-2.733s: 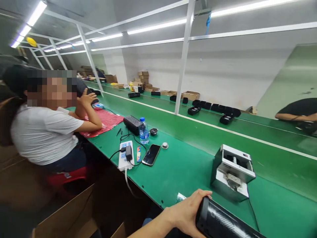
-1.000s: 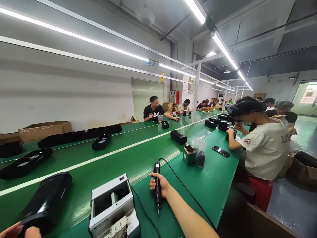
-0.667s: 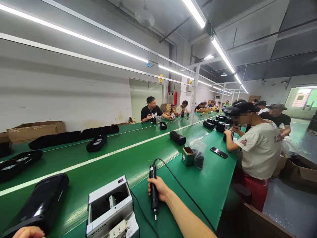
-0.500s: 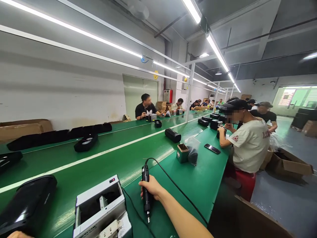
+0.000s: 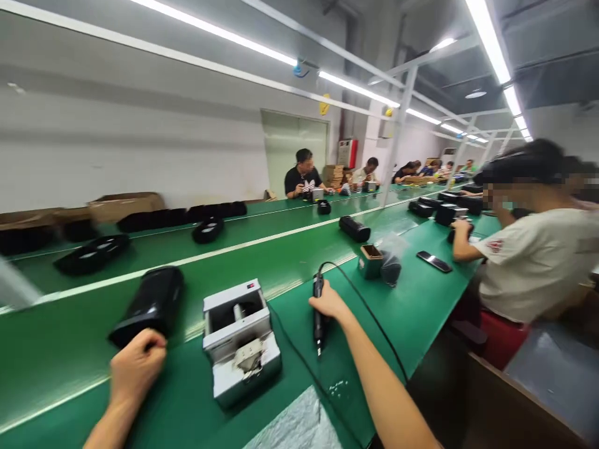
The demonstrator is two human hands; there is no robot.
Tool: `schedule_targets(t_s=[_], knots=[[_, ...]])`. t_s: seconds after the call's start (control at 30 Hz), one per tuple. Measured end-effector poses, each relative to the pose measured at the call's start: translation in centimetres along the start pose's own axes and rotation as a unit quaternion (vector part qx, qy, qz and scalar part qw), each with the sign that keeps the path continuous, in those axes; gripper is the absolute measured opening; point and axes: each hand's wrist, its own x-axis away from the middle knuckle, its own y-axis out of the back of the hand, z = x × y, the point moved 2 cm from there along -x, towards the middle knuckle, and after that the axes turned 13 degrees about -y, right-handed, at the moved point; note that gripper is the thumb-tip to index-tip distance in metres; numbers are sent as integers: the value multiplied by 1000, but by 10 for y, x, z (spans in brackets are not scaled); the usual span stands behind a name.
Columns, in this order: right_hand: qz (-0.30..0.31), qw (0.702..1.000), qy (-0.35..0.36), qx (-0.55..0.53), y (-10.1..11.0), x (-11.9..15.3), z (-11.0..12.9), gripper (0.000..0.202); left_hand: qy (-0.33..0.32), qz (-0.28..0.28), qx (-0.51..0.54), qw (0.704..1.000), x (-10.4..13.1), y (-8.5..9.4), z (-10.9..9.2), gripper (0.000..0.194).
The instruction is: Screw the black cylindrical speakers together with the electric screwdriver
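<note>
My right hand [image 5: 331,300] is wrapped round a black electric screwdriver [image 5: 318,315], its bit pointing down over the green bench and its cable looping to the right. My left hand [image 5: 136,362] is closed, at the near end of a glossy black oblong casing [image 5: 154,299]. What its fingers hold, if anything, is hidden. Between my hands stands a white-and-grey box-shaped machine [image 5: 241,340] with an open top, a red switch and a metal piece at its front. A crumpled translucent plastic sheet [image 5: 299,427] lies at the near edge.
To the right are a small green box [image 5: 370,260], a clear bag with a dark item [image 5: 391,265] and a phone [image 5: 434,261]. A co-worker [image 5: 538,255] sits beyond them. Another black casing [image 5: 354,229] lies on the belt. Black shells [image 5: 208,229] line the far side.
The view has tilted down and swung left. My left hand has come into full view, closed, by the black casing. The right hand still holds the screwdriver.
</note>
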Motion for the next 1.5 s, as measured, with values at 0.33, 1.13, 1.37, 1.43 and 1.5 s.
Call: schedule_targets(t_s=[0.33,1.13,1.37,1.43,1.5], knots=[[-46,979,54,189,7,6,-7,40,-67,45,16,997,7,-17,21,32],[134,934,261,203,-69,37,-1,29,-64,210,129,967,15,-50,20,31],[126,936,259,203,-69,37,-1,33,-74,230,122,963,13,-47,12,33],[127,936,259,203,-68,38,-3,39,-70,237,114,962,15,-47,7,33],[129,935,257,207,-66,40,-3,48,-59,243,104,963,19,-47,3,32]])
